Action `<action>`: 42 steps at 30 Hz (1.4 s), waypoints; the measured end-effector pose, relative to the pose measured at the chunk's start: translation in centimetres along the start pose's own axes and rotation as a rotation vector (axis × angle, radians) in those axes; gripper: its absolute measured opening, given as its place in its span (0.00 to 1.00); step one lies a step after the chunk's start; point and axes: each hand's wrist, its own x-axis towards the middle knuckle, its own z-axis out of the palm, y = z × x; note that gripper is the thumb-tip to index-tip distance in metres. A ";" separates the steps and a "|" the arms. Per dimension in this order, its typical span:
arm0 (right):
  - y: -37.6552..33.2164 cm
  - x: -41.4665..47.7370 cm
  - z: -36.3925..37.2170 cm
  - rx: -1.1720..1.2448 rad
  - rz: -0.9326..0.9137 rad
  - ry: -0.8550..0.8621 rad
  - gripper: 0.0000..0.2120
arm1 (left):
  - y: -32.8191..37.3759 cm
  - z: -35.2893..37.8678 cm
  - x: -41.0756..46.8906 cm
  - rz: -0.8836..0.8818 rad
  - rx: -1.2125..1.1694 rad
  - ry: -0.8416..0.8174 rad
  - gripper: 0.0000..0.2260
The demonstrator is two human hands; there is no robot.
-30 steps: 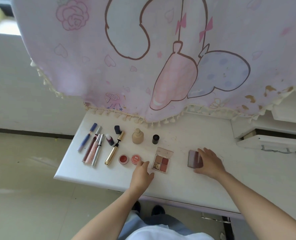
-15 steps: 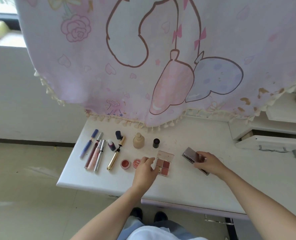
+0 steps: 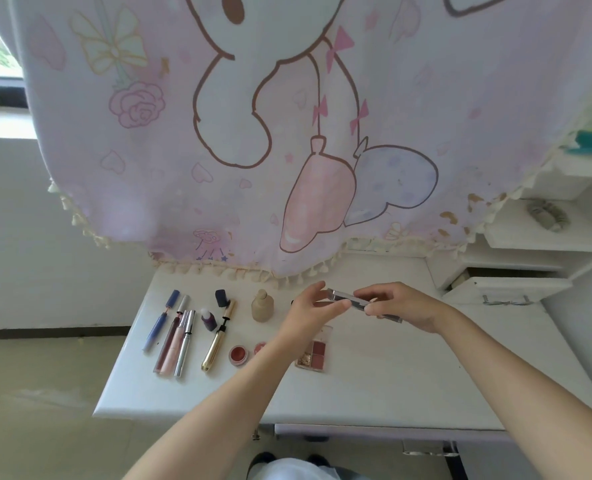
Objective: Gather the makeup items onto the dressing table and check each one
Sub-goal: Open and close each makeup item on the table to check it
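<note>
Right hand (image 3: 405, 308) gripping a flat grey rectangular compact (image 3: 363, 304), pinching it edge-on, lifted above the white counter (image 3: 408, 382). Left hand (image 3: 310, 315) coming in at the compact's other end, thumb and fingers (image 3: 313, 289) touching it but half spread, so more steadying than clamping.

Lying below the left wrist: a clear rectangular eyeshadow palette with reddish-brown pans (image 3: 314, 351), plus two small round red pots (image 3: 239, 355), one partly hidden by the arm. Standing just behind those, a beige rounded foundation bottle (image 3: 262, 305). Further left, a gold mascara tube (image 3: 218, 336), a small purple bottle (image 3: 208, 319), silver and pink gloss tubes (image 3: 176, 341), a blue pencil-like tube (image 3: 159, 322). Hanging behind everything, a pink cartoon-print cloth with tassels (image 3: 218, 150).
</note>
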 end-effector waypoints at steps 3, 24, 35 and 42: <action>-0.4 -0.4 0.0 0.005 -0.005 0.023 0.28 | 0.3 0.0 -0.2 0.041 -0.015 -0.071 0.21; -1.8 -1.5 0.5 0.023 -0.075 0.178 0.12 | 1.7 -0.5 0.4 -0.025 -0.430 -0.143 0.16; -2.8 -2.0 0.1 0.087 -0.150 0.144 0.07 | 2.2 -0.8 -0.4 0.036 -0.474 -0.160 0.15; -2.8 -1.8 0.3 0.086 -0.169 0.103 0.06 | 2.1 -1.2 -0.6 0.075 -0.482 -0.201 0.14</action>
